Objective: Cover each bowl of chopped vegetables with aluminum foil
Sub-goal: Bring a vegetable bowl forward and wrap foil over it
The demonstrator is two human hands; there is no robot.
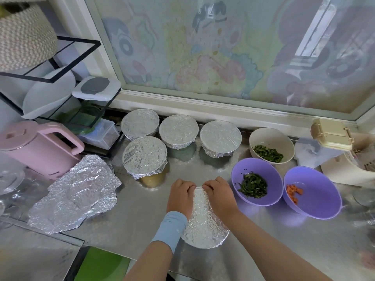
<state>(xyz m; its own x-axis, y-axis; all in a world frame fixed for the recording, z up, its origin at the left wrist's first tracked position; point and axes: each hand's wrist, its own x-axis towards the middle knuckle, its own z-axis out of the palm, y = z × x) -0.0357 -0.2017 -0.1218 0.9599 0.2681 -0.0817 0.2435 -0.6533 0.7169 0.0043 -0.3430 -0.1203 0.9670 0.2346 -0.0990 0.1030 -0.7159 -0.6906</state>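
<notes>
Head view. At nine o'clock, crumpled spare aluminum foil sheets. At six o'clock, left hand, foil-draped round bowl, right hand, both curled, pinching foil over far rim. Crimp downward evenly round rim; avoid tearing.

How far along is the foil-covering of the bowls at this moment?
Done: four foil-covered bowls near the window ledge. In hand: left hand and right hand crimp foil onto a fifth bowl at its far rim. Left: cream bowl of chopped greens, purple bowl of greens, purple bowl of carrot cubes, all open.
</notes>
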